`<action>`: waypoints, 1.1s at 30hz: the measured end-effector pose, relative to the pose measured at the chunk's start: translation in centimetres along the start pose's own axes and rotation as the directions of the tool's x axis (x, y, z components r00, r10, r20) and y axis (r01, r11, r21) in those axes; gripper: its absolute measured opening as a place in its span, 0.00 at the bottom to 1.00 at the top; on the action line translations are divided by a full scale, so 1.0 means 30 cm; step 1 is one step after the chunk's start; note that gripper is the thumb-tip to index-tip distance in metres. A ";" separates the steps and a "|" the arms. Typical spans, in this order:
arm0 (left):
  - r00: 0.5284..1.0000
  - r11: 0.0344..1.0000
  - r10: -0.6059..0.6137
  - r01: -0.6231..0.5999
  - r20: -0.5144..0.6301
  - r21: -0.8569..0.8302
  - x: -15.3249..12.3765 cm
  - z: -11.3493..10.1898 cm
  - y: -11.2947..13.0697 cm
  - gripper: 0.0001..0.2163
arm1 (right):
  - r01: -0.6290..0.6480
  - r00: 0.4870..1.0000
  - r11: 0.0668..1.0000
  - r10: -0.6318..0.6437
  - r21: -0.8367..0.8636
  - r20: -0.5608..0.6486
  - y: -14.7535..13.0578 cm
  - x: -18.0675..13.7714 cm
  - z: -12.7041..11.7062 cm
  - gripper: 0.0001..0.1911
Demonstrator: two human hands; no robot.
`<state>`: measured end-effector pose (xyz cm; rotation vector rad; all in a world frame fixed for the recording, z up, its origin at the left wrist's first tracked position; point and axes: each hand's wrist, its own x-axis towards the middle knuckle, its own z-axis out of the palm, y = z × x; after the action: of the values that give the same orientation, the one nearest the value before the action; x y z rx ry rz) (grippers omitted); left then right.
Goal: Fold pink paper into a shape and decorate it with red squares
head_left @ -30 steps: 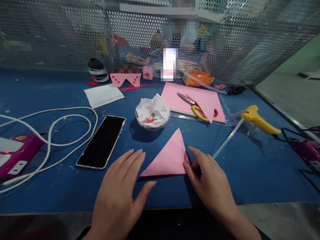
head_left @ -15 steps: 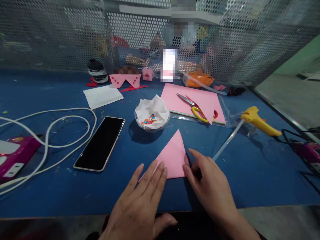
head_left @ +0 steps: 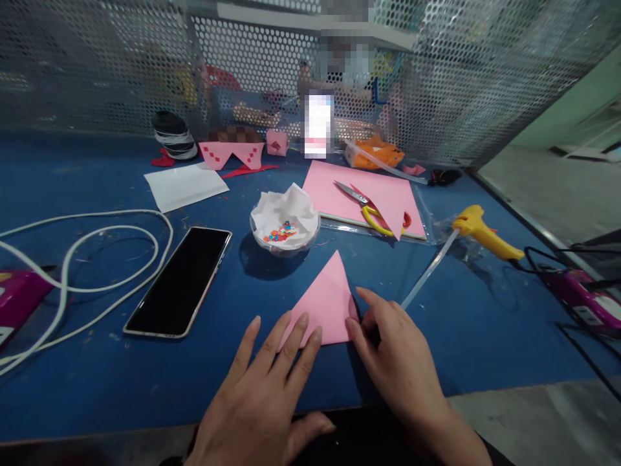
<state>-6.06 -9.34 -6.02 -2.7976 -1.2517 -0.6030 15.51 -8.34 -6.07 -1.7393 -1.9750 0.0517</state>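
A pink sheet of paper point(head_left: 324, 304), folded into a pointed shape, lies on the blue table in front of me. My left hand point(head_left: 262, 382) rests flat with its fingers spread, the fingertips pressing on the paper's lower left part. At the paper's right edge, my right hand point(head_left: 395, 349) has its thumb on the edge and its index finger stretched forward; the other fingers curl in beside the edge, partly hidden. Beyond the paper's tip stands a clear bowl point(head_left: 284, 249) lined with white tissue, holding small coloured bits.
Left lie a phone point(head_left: 179, 285), white cable point(head_left: 63, 291) and white paper point(head_left: 187, 186). Scissors point(head_left: 376, 217) rest on a pink paper stack point(head_left: 323, 178). A yellow glue gun point(head_left: 478, 230) and purple power strip point(head_left: 577, 301) are right. Pink paper glasses point(head_left: 216, 154) stand before a mesh panel point(head_left: 257, 65).
The view has shifted slightly, moving the whole scene left in the picture. My left fingers are spread a little wider on the paper; the right hand keeps its place at the edge.
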 end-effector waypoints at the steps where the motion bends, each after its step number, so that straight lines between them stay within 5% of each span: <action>1: 1.000 1.000 -0.005 0.005 0.001 -0.002 0.001 0.000 0.000 0.34 | 0.001 1.000 1.000 -0.001 0.003 -0.001 0.000 0.000 -0.001 0.17; 12: 1.000 1.000 -0.028 0.028 0.011 0.000 -0.001 0.003 0.009 0.32 | -0.003 1.000 1.000 0.003 -0.005 -0.007 -0.002 -0.005 -0.003 0.18; 19: 1.000 1.000 -0.017 0.017 0.010 0.023 0.001 0.009 0.009 0.30 | 0.191 0.947 0.970 -0.222 -0.149 -0.233 -0.008 -0.041 -0.042 0.17; 24: 0.999 0.999 -0.012 0.011 0.031 0.049 -0.005 0.008 0.009 0.30 | 0.534 0.845 0.844 -0.534 -0.041 0.021 -0.031 -0.071 -0.038 0.18; 27: 1.000 0.998 -0.010 0.009 0.018 0.055 -0.008 0.007 0.011 0.29 | 0.568 0.821 0.821 -0.560 -0.061 0.117 -0.030 -0.090 -0.022 0.25; 33: 0.999 0.999 -0.024 0.026 -0.043 0.048 -0.012 0.011 0.029 0.27 | 0.541 0.841 0.834 -0.536 -0.108 0.075 -0.008 -0.120 -0.016 0.23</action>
<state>-5.55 -10.15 -6.33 -2.7199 -1.2777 -0.6209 15.67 -11.89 -6.79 -1.1890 -2.4751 -0.2378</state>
